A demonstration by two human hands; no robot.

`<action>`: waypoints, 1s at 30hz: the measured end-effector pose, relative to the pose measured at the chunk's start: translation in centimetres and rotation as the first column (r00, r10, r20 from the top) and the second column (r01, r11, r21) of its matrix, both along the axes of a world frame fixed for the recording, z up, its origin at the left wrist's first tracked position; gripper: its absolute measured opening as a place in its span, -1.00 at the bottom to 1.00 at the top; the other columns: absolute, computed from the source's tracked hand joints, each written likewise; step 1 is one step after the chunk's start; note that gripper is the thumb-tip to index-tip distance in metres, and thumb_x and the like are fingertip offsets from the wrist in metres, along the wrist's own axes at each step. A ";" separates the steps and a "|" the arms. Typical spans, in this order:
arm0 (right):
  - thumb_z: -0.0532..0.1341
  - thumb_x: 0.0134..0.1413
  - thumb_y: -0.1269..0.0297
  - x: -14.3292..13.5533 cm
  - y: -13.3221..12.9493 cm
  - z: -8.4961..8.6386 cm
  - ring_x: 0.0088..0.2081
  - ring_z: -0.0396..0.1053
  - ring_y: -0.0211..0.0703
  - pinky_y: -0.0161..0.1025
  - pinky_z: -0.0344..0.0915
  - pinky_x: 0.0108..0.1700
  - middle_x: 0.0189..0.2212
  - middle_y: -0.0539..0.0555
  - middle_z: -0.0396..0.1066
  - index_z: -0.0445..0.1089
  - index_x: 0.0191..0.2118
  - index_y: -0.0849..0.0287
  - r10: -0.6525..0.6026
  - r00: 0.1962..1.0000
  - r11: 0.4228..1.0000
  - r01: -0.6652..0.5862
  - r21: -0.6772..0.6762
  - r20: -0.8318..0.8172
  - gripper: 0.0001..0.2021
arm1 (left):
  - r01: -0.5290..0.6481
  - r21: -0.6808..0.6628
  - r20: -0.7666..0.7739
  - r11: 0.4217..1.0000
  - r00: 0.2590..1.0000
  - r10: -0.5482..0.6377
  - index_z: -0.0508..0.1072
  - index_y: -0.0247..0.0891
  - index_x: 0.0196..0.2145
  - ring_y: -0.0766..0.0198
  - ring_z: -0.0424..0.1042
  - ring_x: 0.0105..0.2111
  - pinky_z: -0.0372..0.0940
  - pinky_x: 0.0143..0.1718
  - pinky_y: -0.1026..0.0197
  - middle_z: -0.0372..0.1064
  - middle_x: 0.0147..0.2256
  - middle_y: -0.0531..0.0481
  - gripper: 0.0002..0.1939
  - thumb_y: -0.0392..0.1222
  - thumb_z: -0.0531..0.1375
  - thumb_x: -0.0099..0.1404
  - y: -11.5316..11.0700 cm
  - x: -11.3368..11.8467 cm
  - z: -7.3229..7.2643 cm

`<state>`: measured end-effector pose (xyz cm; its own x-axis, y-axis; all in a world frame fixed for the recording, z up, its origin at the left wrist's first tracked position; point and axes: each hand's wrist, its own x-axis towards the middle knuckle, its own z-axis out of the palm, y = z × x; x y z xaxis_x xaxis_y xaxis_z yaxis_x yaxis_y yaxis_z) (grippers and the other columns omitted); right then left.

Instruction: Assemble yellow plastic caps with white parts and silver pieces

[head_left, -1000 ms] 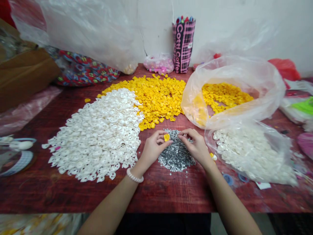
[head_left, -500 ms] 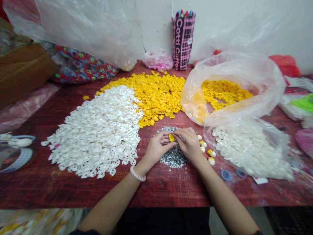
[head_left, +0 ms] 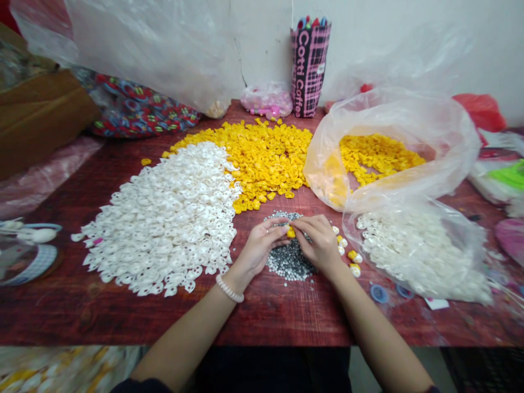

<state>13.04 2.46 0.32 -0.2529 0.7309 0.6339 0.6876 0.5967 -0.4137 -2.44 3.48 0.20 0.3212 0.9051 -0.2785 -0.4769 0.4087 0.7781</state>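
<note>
Centre of frame: one small yellow piece [head_left: 291, 232], pinched between fingertips of left hand [head_left: 258, 243] and right hand [head_left: 317, 241], over grey pile [head_left: 291, 266] of small bits. Left of centre: white heap [head_left: 172, 218]. Upper centre: yellow heap [head_left: 268, 161].

The near tabletop [head_left: 282, 319] gives passage, with the white pile [head_left: 164, 218] blocking left and 2 bags [head_left: 448, 131] right.

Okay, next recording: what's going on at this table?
A person holds a small yellow piece in the left hand, with the fingertips of the right hand at it, over a pile of small grey bits. White pieces are heaped to the left, yellow ones behind. Several yellow-and-white pieces lie just right of the right hand.
</note>
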 end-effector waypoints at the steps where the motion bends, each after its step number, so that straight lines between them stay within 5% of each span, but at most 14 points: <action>1: 0.15 0.09 0.44 0.0 -0.2 0.3 -0.28 0.37 -0.15 -0.14 0.29 -0.21 -0.32 0.09 0.49 0.43 -0.19 0.16 0.011 0.999 1.000 -0.012 -0.024 -0.034 -0.82 | 0.009 0.002 0.011 1.000 1.000 -0.009 0.48 -0.34 -0.22 0.40 0.43 -0.42 0.35 -0.35 0.34 0.46 -0.25 -0.07 -0.73 -0.33 0.28 0.06 0.0 -0.1 0.1; 5: 0.14 0.12 0.35 1.3 -0.4 1.4 -0.20 0.40 -0.15 -0.13 0.30 -0.13 -0.23 0.06 0.49 0.42 -0.12 0.10 0.010 0.978 0.983 -0.048 -0.175 -0.209 -0.78 | 0.083 -0.027 0.103 0.996 0.991 -0.080 0.48 -0.34 -0.18 0.35 0.45 -0.35 0.35 -0.28 0.31 0.45 -0.21 -0.11 -0.73 -0.35 0.25 0.10 0.0 -0.5 0.5; 9: -0.04 0.23 0.23 6.8 3.1 2.0 -0.16 0.42 -0.15 -0.16 0.34 -0.15 -0.18 0.11 0.47 0.36 -0.04 0.14 -0.331 0.875 0.941 0.279 -0.189 -0.354 -0.68 | 0.152 -0.077 0.250 0.985 0.960 -0.128 0.47 -0.37 -0.15 0.31 0.46 -0.33 0.36 -0.26 0.31 0.47 -0.26 -0.12 -0.72 -0.38 0.22 0.13 0.1 -0.9 0.5; 12: -0.11 0.23 0.23 12.0 8.0 2.7 -0.07 0.38 -0.14 -0.20 0.33 -0.12 -0.06 0.19 0.41 0.28 0.03 0.25 -0.563 0.817 0.780 0.575 -0.246 0.126 -0.61 | 0.118 -0.133 0.349 0.984 0.935 -0.065 0.49 -0.40 -0.24 0.32 0.46 -0.32 0.36 -0.25 0.33 0.47 -0.30 -0.11 -0.81 -0.40 0.19 0.15 0.1 -0.8 0.5; 17: 0.16 0.02 0.33 16.3 14.0 2.7 -0.14 0.42 0.05 -0.12 0.29 -0.10 -0.20 0.28 0.48 0.45 -0.18 0.31 -0.518 0.703 0.652 0.693 -0.307 0.488 -0.75 | 0.089 -0.234 0.439 0.968 0.898 0.024 0.49 -0.41 -0.33 0.31 0.48 -0.33 0.37 -0.25 0.32 0.47 -0.35 -0.08 -0.89 -0.38 0.18 0.17 -0.3 -0.3 0.3; 22: 0.21 0.04 0.29 16.7 15.0 1.3 -0.16 0.42 0.04 -0.06 0.30 -0.11 -0.27 0.28 0.47 0.44 -0.26 0.31 -0.438 0.564 0.527 0.792 -0.309 0.700 -0.81 | 0.070 -0.235 0.445 0.969 0.894 0.043 0.49 -0.40 -0.35 0.31 0.48 -0.33 0.38 -0.27 0.33 0.48 -0.35 -0.08 -0.92 -0.37 0.19 0.17 -0.3 -0.4 0.1; 26: 0.14 0.15 0.19 16.6 14.8 0.6 -0.13 0.38 -0.14 -0.05 0.31 -0.08 -0.15 0.12 0.39 0.35 -0.13 0.27 -0.375 0.524 0.489 0.813 -0.317 0.765 -0.74 | 0.056 -0.244 0.430 0.968 0.901 0.057 0.50 -0.40 -0.34 0.30 0.48 -0.33 0.39 -0.29 0.34 0.48 -0.34 -0.07 -0.90 -0.37 0.19 0.17 -0.1 -0.5 0.1; 30: 0.14 0.15 0.20 16.8 14.9 0.9 -0.16 0.38 -0.16 -0.10 0.35 -0.13 -0.14 0.10 0.37 0.33 -0.11 0.24 -0.309 0.574 0.509 0.773 -0.379 0.758 -0.74 | 0.043 -0.271 0.408 0.962 0.910 0.074 0.50 -0.38 -0.35 0.30 0.49 -0.35 0.39 -0.32 0.33 0.48 -0.35 -0.06 -0.91 -0.38 0.20 0.15 0.0 -0.4 0.1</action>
<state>29.82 17.39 1.27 0.2496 0.9593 -0.1318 0.9675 -0.2413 0.0756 -2.83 3.51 0.32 0.4460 0.8207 -0.3571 -0.7373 0.5630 0.3734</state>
